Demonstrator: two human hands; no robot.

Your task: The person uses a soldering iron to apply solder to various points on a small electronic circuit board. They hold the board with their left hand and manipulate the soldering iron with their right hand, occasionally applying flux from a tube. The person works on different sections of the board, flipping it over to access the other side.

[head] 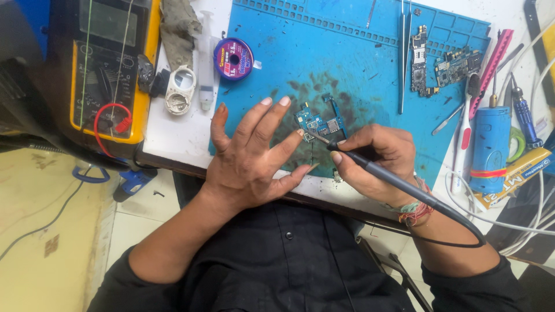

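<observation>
The right hand (376,159), at centre right of the frame, has its grip clenched around one soldering iron (370,167), held like a pen with thumb and fingers pinched near the front of the dark handle. Its metal tip touches a small blue circuit board (319,123) that lies at the middle of the frame on the stained patch of a blue work mat (358,63). The iron's grey cable runs back over the wrist toward the lower right.

The left hand (254,156), at centre left, has its grip released: all five fingers are spread and hold nothing. The fingertips rest on the mat just left of the board, and one fingertip touches or nearly touches the board's lower left edge; which cannot be told.

Two more circuit boards (442,66) lie at the upper right of the mat, well apart from the hands. One pair of tweezers (403,52) lies upright in the frame between them and the middle. One spool of solder wick (233,58) sits at the mat's upper left edge. One yellow multimeter (110,69) fills the upper left corner of the white tabletop (173,133). One blue cylindrical tool (488,147) stands at the right.
</observation>
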